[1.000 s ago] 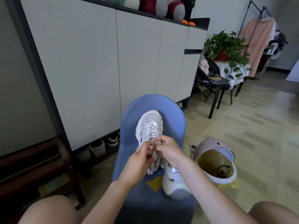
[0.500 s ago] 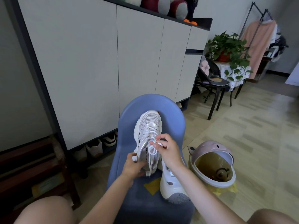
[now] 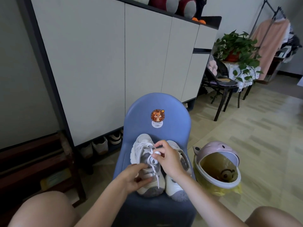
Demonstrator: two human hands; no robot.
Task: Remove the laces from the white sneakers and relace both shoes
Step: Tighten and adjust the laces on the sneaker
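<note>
Two white sneakers lie side by side on the seat of a small blue chair [image 3: 172, 115], heels toward me. The left sneaker [image 3: 144, 148] has a white lace [image 3: 153, 161] threaded over its tongue, one end hanging down over the heel. My left hand [image 3: 135, 177] grips this shoe's near side around the heel collar. My right hand [image 3: 167, 158] pinches the lace near the tongue, fingers curled. The right sneaker [image 3: 176, 185] sits partly hidden under my right wrist.
A pink bin [image 3: 216, 167] with a yellow liner stands on the floor right of the chair. A tall white cabinet [image 3: 101, 63] with shoes beneath is behind. A wooden rack [image 3: 32, 163] is at left; a black chair [image 3: 221, 84] and potted plant [image 3: 236, 46] at far right. My knees frame the bottom.
The left sneaker, held upright against the chair back before, now lies flat on the seat beside the other. My left hand slid to its heel; my right keeps the lace.
</note>
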